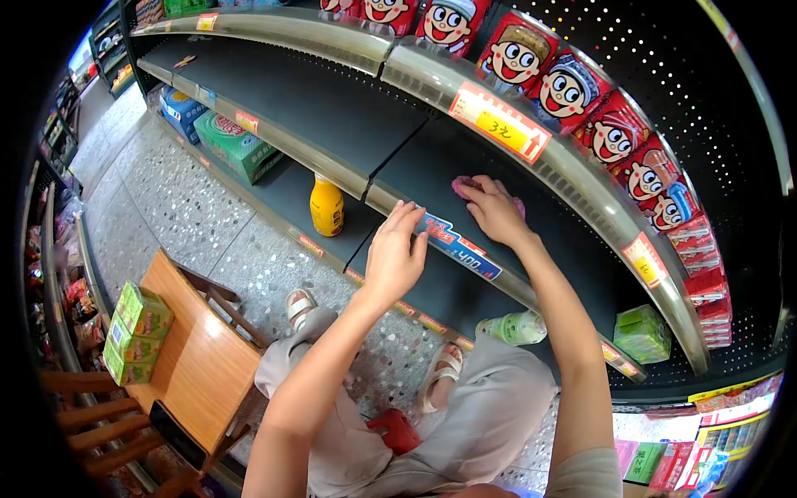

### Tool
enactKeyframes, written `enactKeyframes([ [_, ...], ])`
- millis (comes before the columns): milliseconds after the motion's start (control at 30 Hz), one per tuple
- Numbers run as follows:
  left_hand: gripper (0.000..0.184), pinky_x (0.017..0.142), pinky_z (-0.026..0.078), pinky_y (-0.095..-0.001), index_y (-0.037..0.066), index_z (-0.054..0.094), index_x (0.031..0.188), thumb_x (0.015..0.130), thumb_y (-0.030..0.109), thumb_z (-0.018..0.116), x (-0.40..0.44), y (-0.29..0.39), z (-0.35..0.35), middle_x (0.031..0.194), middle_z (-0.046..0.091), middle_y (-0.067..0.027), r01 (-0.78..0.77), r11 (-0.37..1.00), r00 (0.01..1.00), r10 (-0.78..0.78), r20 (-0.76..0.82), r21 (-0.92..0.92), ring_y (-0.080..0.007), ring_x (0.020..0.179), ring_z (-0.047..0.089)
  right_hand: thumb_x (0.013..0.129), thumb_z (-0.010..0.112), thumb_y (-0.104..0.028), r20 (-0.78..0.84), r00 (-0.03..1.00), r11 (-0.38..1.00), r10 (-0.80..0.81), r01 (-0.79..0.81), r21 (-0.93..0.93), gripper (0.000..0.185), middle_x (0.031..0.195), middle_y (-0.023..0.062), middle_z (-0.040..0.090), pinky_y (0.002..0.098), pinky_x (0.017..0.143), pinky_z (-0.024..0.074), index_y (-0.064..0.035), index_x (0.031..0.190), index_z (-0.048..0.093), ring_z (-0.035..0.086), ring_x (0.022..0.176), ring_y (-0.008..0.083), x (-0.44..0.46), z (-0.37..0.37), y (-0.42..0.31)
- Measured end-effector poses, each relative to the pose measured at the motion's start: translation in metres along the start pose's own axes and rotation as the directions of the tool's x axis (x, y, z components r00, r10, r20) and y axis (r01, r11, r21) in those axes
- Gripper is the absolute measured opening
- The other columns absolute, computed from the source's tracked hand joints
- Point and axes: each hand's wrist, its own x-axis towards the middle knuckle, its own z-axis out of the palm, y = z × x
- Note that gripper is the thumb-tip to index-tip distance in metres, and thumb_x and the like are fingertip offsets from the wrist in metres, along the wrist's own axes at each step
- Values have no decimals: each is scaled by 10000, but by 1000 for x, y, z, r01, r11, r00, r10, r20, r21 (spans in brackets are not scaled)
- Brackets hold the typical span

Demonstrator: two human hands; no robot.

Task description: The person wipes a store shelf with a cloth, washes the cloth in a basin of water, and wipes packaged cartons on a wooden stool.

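Observation:
My right hand (496, 214) presses a crumpled pink cloth (462, 187) flat against the dark middle shelf (452, 153). Some of the cloth sticks out past its fingers on both sides. At the front edge of this shelf is my left hand (395, 261), its fingers stretched out and holding nothing. A blue and red price strip (458, 247) runs along the edge just right of those fingers. On the lower shelf, a yellow bottle (327, 206) stands left of my left hand, and a clear green-labelled bottle (512, 328) lies below my right forearm.
Red cans (516, 51) with cartoon faces line the upper shelf. Green boxes (234, 143) and a green pack (642, 334) sit on the lower shelf. Behind me to the left, a wooden stool (207, 357) carries green packs (137, 332). A red object (397, 431) lies between my legs.

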Motion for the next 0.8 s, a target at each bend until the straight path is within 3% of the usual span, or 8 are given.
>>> enactKeyframes([
  [100,373,1075,402,-461,-47,599,1222,864,53,622,2,-5,-4,1312,581,-259,13,999,1000,-14,20,44,-405,1305,497,883,614,-41,32,999,998,-30,32,-54,373,1161,166,609,416,939,494,-64,1255,630,599,1065,355,1,7,5],
  [300,395,1070,416,-452,-30,584,1248,862,41,637,11,-11,-2,1323,577,-245,-4,989,1000,0,24,146,-409,1309,493,897,599,-28,-72,996,996,49,-43,80,335,1159,165,608,427,899,511,-48,1229,637,604,1068,381,30,31,31],
  [333,401,1070,412,-456,-30,582,1251,861,40,638,13,-12,-1,1331,572,-241,-9,987,1000,5,30,159,-408,1314,488,908,593,-43,-132,991,999,-29,26,-19,313,1165,169,607,429,902,509,-44,1216,641,610,1063,388,37,37,37],
  [433,415,1076,398,-464,-29,578,1259,854,38,642,15,-12,0,1352,556,-232,-24,977,999,16,36,213,-403,1330,472,917,591,-69,-98,995,996,-11,19,84,298,1171,170,606,426,899,509,-45,1209,647,612,1057,384,57,32,33],
  [500,422,1085,385,-466,-30,578,1260,848,35,647,17,-7,-1,1364,546,-229,-35,966,999,31,19,256,-398,1341,460,932,584,-100,-6,987,915,159,-145,377,266,1158,162,621,433,905,504,-60,1180,670,618,1061,373,70,31,32],
  [533,428,1089,380,-466,-31,576,1263,847,34,650,18,-7,-1,1368,542,-228,-34,964,999,24,40,265,-394,1346,456,936,579,-108,12,982,899,187,-176,402,260,1153,162,628,435,905,504,-66,1173,675,622,1058,372,75,32,32],
  [667,448,1099,372,-465,-36,568,1276,843,35,658,19,-7,-1,1377,532,-225,-33,958,997,10,82,286,-382,1357,447,953,559,-141,-35,994,994,107,-107,19,243,1130,161,655,440,907,505,-87,1148,693,635,1047,368,97,49,47],
  [800,461,1101,373,-466,-40,559,1288,844,36,658,18,-6,-1,1385,525,-220,-35,951,995,5,99,307,-379,1357,445,970,538,-175,-25,995,981,95,-98,-169,240,1107,161,683,445,908,506,-109,1122,712,648,1036,365,114,59,55],
])
